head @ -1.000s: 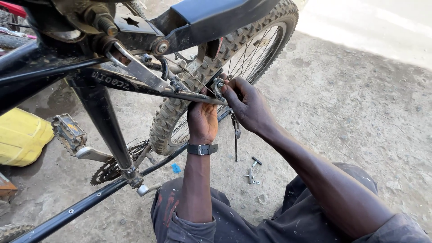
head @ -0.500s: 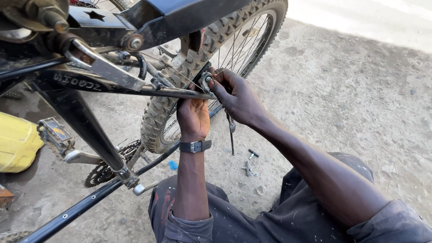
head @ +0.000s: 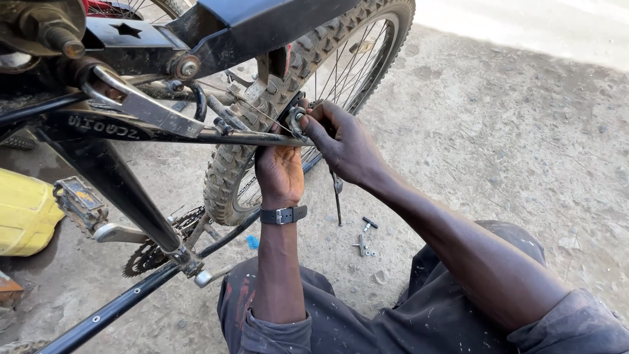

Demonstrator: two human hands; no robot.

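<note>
Both hands pinch shut on the small, stiff brake arm (head: 293, 121) beside the knobby tyre (head: 226, 177): left hand (head: 280, 172) bracing below, right hand (head: 344, 144) gripping its top, likely greasy.

Bare dusty concrete ground (head: 511, 151), small metal bike parts (head: 364, 239) and yellow container (head: 23, 213) on it.

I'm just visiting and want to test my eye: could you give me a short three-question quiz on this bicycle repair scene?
1. True or false: the left hand wears a black wrist strap.
2. What does the right hand pinch? A. the pedal B. the small brake part by the knobby tyre C. the chainring
3. What colour is the container at the left edge?

Key: 1 true; 2 B; 3 yellow.
</note>
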